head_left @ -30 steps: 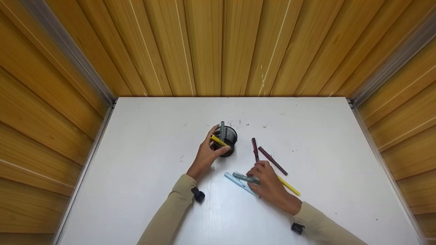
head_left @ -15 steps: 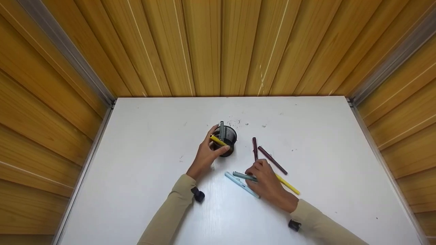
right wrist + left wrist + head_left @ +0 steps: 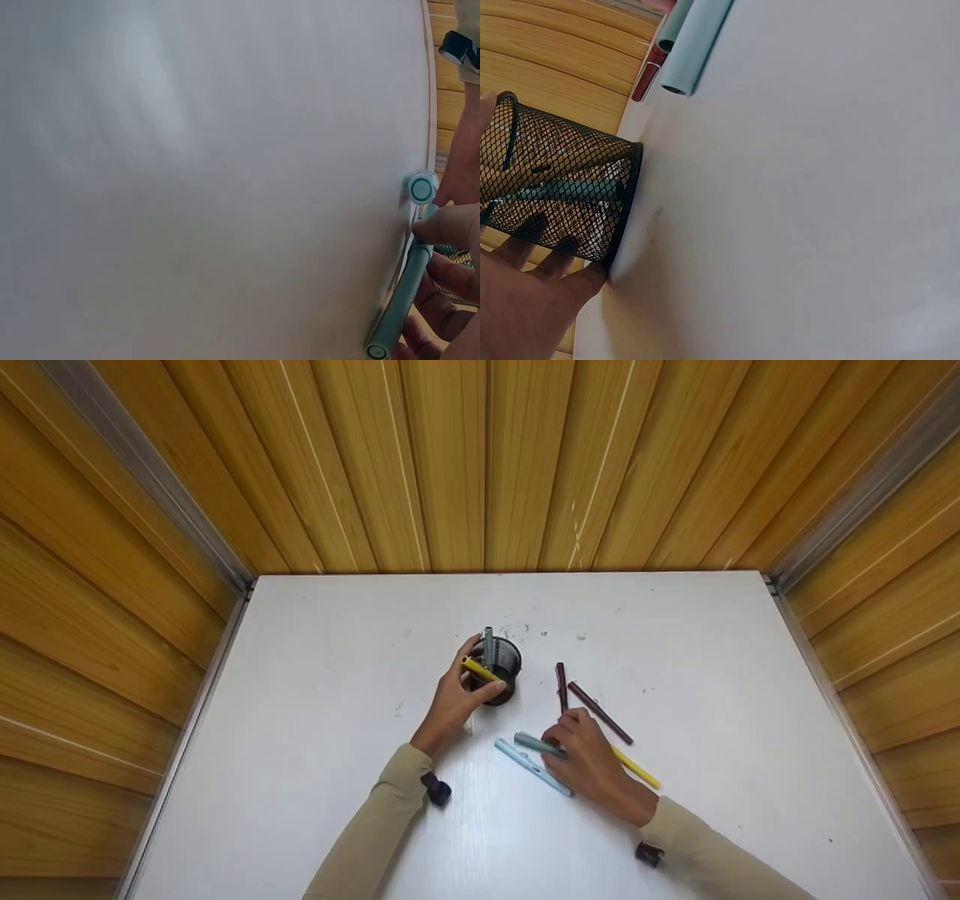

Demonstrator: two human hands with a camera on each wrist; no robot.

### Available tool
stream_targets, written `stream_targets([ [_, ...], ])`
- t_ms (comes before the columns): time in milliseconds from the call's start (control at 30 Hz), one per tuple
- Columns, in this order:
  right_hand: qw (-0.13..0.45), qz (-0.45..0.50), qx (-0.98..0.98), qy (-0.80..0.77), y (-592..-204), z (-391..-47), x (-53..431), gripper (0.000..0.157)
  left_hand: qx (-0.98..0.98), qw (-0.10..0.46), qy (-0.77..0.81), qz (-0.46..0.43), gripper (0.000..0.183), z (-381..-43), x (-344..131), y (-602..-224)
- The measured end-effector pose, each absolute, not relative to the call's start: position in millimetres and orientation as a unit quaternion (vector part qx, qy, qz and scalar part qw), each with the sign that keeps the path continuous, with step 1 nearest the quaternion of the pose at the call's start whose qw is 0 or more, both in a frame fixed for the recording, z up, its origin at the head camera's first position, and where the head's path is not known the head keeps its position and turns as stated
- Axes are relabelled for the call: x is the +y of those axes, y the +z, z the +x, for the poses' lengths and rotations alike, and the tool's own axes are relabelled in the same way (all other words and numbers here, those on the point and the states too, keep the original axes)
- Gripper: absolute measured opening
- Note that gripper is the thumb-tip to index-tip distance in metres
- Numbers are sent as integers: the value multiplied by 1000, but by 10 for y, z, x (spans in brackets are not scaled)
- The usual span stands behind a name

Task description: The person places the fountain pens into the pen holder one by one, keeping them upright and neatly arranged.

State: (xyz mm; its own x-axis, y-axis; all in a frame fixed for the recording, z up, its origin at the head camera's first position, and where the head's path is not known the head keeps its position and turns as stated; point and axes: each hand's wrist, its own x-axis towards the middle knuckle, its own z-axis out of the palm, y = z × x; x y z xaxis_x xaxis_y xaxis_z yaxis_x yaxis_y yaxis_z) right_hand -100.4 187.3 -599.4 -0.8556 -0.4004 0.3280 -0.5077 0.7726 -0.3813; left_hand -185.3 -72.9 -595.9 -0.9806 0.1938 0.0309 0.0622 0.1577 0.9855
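My left hand grips a black mesh pen cup around its side. Inside the cup lean a grey-green pen and a yellow pen, their ends sticking out over the rim. To the right, my right hand pinches another grey-green pen between thumb and fingers; the right wrist view shows this pen along the fingertips, close over the table. A light blue pen lies just in front of it, its round end near my thumb.
Two dark red pens lie beyond my right hand, one partly hidden by it. A yellow pen lies beside that hand, partly covered. The white table meets wood-patterned walls at its back and sides.
The grey-green pen in my right hand has come away from the light blue pen, shifting slightly toward the back of the table. My left hand and the pen cup stay put.
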Motion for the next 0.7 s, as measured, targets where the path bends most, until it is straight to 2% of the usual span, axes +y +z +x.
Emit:
stream_targets([
  [400, 160, 257, -910, 284, -5825, -1082, 1929, 22, 756, 46, 647, 87, 93, -1849, -724, -5964],
  [700, 144, 229, -905, 329, -5611, -1229, 1990, 20, 757, 50, 647, 80, 93, -1855, -710, -5957],
])
